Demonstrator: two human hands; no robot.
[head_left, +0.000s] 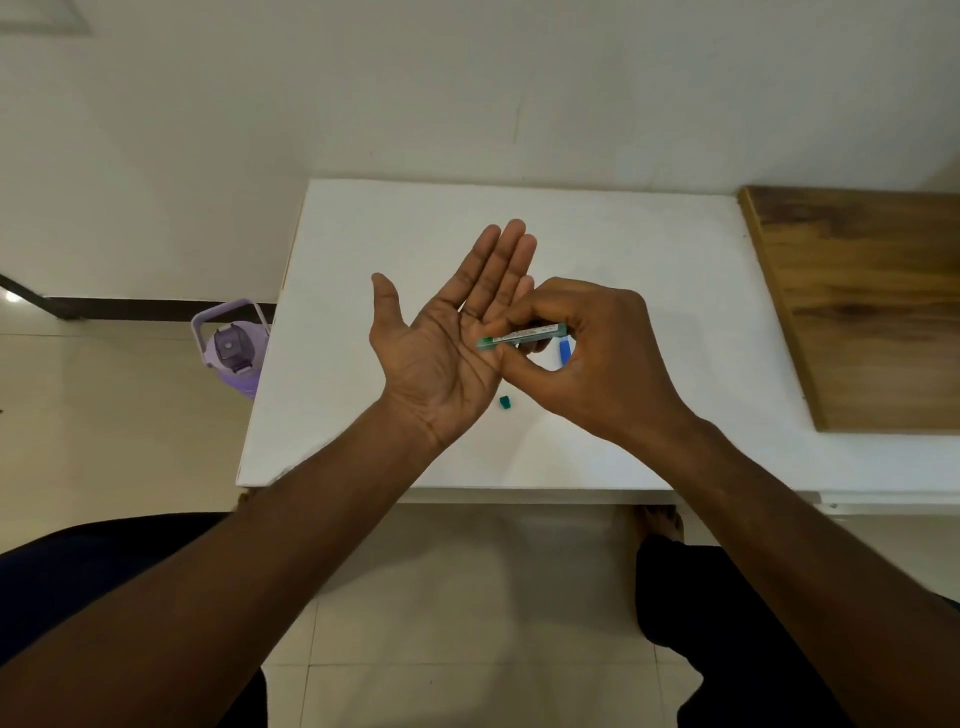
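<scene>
R hand (592, 353) is pinching a clear lead tube (519, 335) at frame center, fingers curled round it, its green tip over the L hand (441, 353). L hand is lying flat, palm up, fingers straight, gripping nothing. Green cap (503, 401) is sitting on the white table (649, 249) just below both hands; purple bottle (234, 348) is standing mid-left.

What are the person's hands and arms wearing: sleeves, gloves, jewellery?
The left hand and right hand are bare: no gloves, no rings visible. The left forearm and right forearm are uncovered to the frame's edge, with no sleeve, watch or bracelet in view.
</scene>
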